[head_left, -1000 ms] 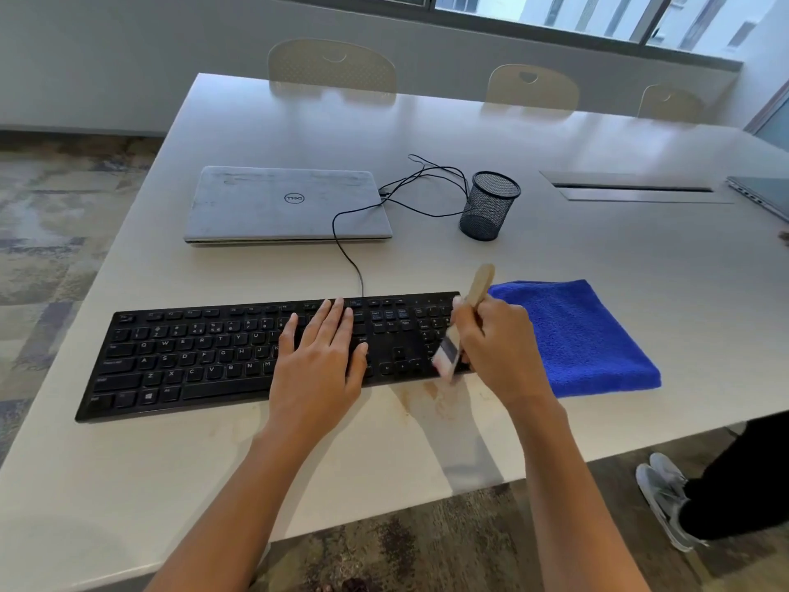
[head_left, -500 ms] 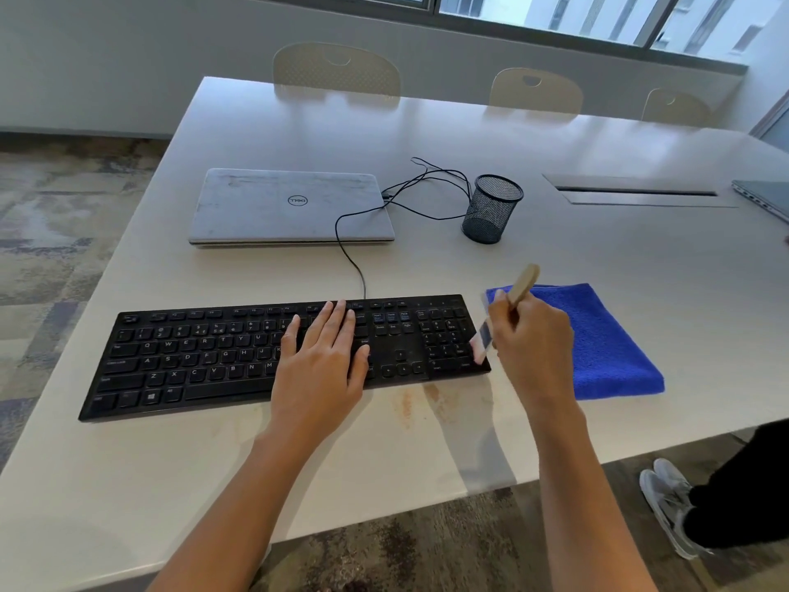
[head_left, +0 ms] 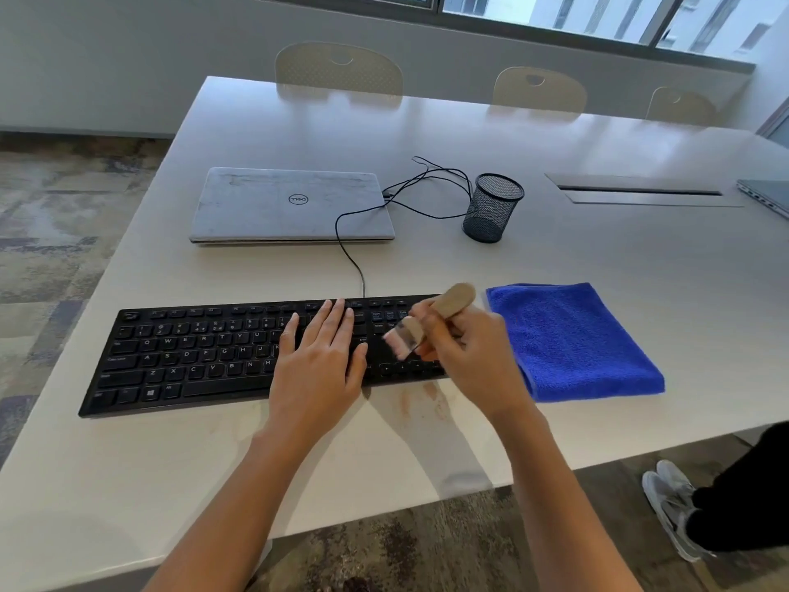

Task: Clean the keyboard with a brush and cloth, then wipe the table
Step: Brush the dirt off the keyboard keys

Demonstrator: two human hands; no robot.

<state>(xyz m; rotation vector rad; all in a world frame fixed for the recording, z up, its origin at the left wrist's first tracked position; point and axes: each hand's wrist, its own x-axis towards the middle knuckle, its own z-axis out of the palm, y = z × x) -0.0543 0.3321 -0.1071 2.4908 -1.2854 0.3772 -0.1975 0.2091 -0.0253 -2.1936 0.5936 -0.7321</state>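
A black wired keyboard [head_left: 192, 356] lies near the front edge of the white table [head_left: 597, 258]. My left hand [head_left: 318, 365] rests flat on its middle keys, fingers straight. My right hand [head_left: 469, 352] grips a small brush [head_left: 431, 322] by its wooden handle; the blurred bristles point down-left over the keyboard's right section, near the navigation keys. My right hand hides the number pad. A folded blue cloth [head_left: 576, 339] lies just right of the keyboard.
A shut grey laptop [head_left: 290, 205] sits behind the keyboard, with the keyboard's cable running to it. A black mesh pen cup [head_left: 491, 207] stands to its right. Brownish stains [head_left: 431, 399] mark the table below the keyboard. A person's shoes [head_left: 674, 502] are at lower right.
My right hand carried the brush right to the keyboard's end beside the cloth, then back left over the navigation keys. My left hand has stayed on the keys.
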